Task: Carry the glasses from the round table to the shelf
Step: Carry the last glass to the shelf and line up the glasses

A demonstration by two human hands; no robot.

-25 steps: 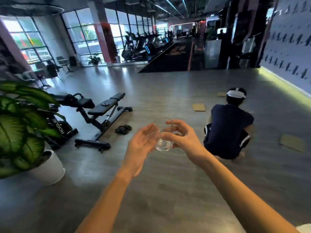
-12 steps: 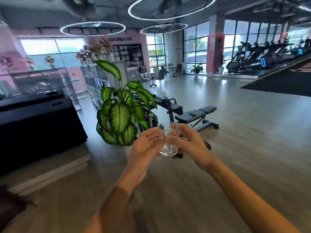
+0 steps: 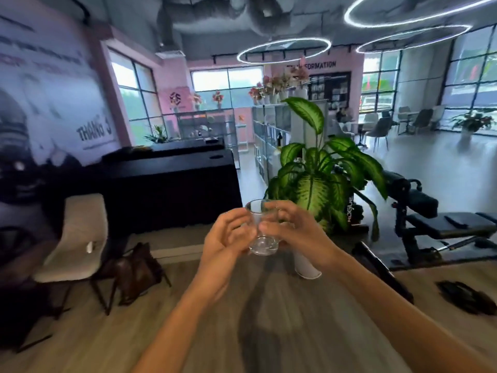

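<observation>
Clear glass [image 3: 262, 234] held upright between the curled fingers [image 3: 237, 221] of the left hand [image 3: 224, 244] and right hand [image 3: 300, 235], one at each side. Just beyond the fingers, a potted plant [image 3: 314, 184]; to their left, a black counter [image 3: 172, 189] and beige chair [image 3: 78, 238]; to their right, a weight bench [image 3: 446, 224].

Pink walls [image 3: 172, 76], black counter [image 3: 172, 189], big windows [image 3: 473, 84], perhaps wire shelving [image 3: 269, 135].
</observation>
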